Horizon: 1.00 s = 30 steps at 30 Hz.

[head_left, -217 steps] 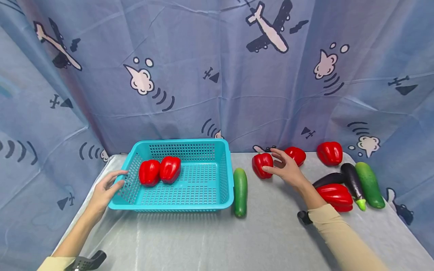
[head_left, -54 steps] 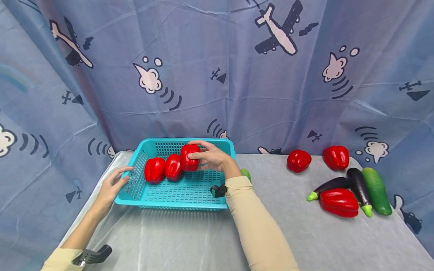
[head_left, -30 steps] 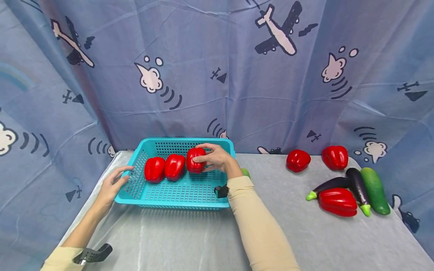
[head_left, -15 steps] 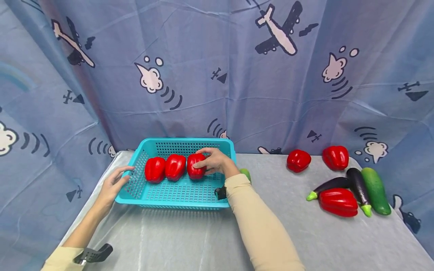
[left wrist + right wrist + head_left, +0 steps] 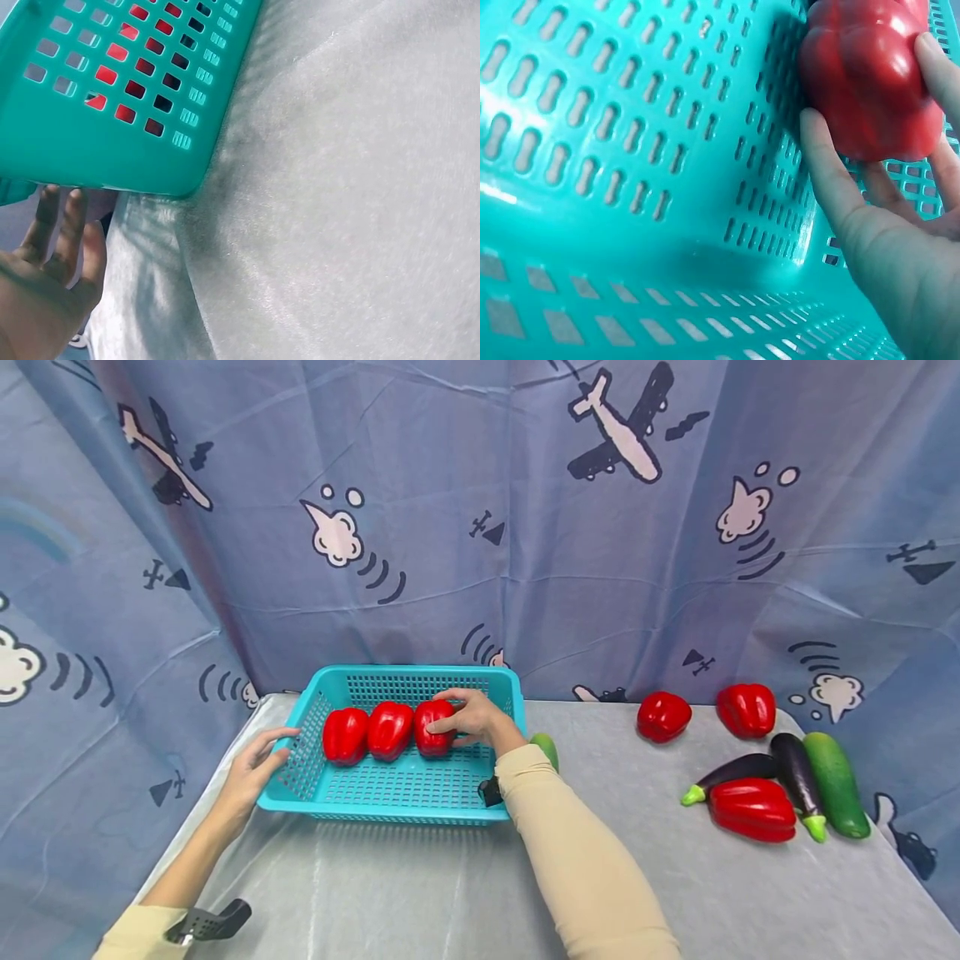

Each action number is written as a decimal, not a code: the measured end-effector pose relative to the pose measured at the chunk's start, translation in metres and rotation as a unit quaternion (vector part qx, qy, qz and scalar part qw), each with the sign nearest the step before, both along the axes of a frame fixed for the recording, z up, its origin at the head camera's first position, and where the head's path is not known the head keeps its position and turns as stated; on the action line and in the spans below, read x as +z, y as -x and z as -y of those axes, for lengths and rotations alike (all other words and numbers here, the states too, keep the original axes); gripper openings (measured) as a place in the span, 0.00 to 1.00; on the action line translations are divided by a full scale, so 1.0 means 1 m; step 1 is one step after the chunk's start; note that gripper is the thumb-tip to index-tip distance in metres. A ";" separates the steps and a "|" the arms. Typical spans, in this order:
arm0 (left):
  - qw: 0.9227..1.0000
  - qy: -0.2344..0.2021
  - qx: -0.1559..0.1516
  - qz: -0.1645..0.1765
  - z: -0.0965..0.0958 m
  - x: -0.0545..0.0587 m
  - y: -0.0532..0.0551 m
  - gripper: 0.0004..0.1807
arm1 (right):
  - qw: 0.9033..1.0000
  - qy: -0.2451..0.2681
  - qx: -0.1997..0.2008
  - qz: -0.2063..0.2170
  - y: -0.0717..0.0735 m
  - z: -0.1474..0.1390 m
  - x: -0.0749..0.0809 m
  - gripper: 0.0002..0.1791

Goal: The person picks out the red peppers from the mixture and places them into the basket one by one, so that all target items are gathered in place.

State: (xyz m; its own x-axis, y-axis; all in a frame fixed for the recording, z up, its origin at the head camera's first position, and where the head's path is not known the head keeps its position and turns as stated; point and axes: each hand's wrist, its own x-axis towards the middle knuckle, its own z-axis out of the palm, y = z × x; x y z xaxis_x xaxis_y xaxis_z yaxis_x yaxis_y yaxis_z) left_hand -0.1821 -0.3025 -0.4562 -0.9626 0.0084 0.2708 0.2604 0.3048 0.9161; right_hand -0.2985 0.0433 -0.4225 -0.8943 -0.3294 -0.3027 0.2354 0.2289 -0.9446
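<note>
A turquoise plastic basket [image 5: 412,814] with slotted walls holds three red bell peppers in a row. My right hand [image 5: 477,717] reaches inside and grips the rightmost bell pepper [image 5: 432,739], low over the basket floor. In the right wrist view, the thumb and fingers spread round that pepper's sides. To its left lie the middle bell pepper [image 5: 390,731] and the left bell pepper [image 5: 345,737]. At the basket's left end, my left hand [image 5: 243,777] touches the rim with nearly straight fingertips. The left wrist view shows those fingers [image 5: 73,225] against the basket's edge.
Right of the basket, a cucumber [image 5: 546,748] is partly hidden by the right sleeve. Farther right lie more bell peppers [image 5: 663,717], two eggplants [image 5: 797,777] and another cucumber [image 5: 836,785]. A patterned blue curtain [image 5: 450,527] hangs behind the grey-covered table [image 5: 390,893].
Over these seconds, my right hand has carried the bell pepper from the table into the basket and lowered it beside the other two. My left hand has stayed at the basket's left rim.
</note>
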 end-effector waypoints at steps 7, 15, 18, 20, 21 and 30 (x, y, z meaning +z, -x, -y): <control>1.000 0.001 0.000 0.002 0.000 0.000 0.000 0.19 | 1.000 -0.005 0.001 -0.001 0.000 0.000 -0.001 0.32; 1.000 0.009 0.012 0.027 -0.001 0.002 -0.002 0.21 | 1.000 -0.013 0.005 0.005 -0.001 0.001 0.003 0.34; 0.999 0.014 0.015 0.033 -0.002 0.003 -0.002 0.21 | 1.000 -0.022 0.008 0.004 -0.002 0.001 0.004 0.35; 0.999 0.016 0.016 0.036 -0.002 0.004 -0.002 0.22 | 1.000 -0.029 0.011 0.003 -0.002 0.001 0.006 0.36; 0.999 0.018 0.017 0.037 -0.002 0.004 -0.002 0.22 | 0.999 -0.032 0.012 0.005 -0.002 0.001 0.007 0.36; 0.999 0.018 0.015 0.027 -0.001 0.003 -0.001 0.21 | 0.998 -0.056 0.034 0.007 -0.002 -0.004 0.027 0.42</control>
